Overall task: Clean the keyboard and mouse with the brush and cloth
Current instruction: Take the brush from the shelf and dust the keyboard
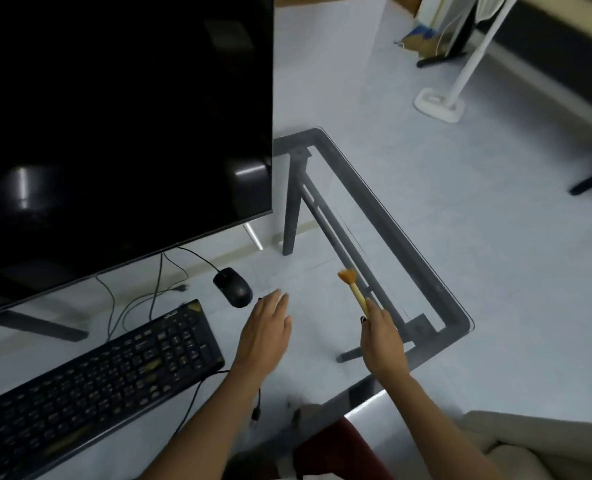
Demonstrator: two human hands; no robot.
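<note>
Head cam: brush in one hand, mouse and keyboard sitting on the glass tabletop (436, 271).

Right hand (384, 341) grips the brush (355, 289) by its pale handle, orange bristles pointing away, over the tabletop. Left hand (266, 327) is flat, fingers straight, holding nothing, just beside the black mouse (232, 287). The black keyboard (97, 379) lies left of it, below the dark monitor (114, 126). No containers or cloth that I can make out.

right hand (382, 341) grips brush (355, 289) | left hand (266, 329) flat near mouse (233, 286)
</note>
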